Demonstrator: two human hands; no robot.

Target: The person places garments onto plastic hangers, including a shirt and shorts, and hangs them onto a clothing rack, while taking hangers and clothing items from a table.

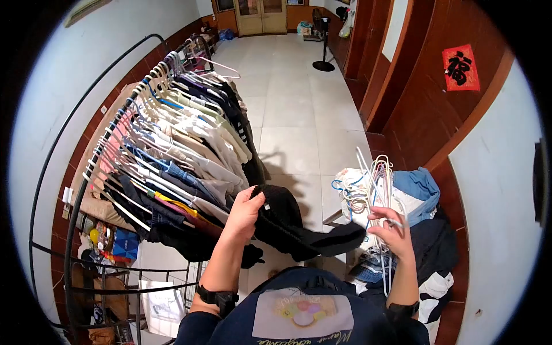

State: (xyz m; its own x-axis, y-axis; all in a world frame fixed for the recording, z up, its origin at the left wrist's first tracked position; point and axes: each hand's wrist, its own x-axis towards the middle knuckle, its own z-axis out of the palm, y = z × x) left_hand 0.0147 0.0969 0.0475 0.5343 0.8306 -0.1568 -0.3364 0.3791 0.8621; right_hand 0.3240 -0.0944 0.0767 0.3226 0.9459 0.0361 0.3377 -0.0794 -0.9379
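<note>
A black knitted garment (282, 221) hangs in front of me, with a small pale label near its upper edge. My left hand (246, 211) is closed on that edge, thumb on top. One long end of the garment stretches right, toward my right hand (391, 230). That hand's fingers are curved and apart beside the tip of the cloth; I cannot make out a grip on it. Behind the right hand are several white and blue hangers (376, 178), lying on a pile of clothes (422, 192).
A rack (123, 112) full of hung shirts and dark tops stands at my left. Its black frame (69, 270) curves close to my left arm. A black stand (324, 65) is farther down the tiled floor (290, 115). Brown doors (425, 115) line the right wall.
</note>
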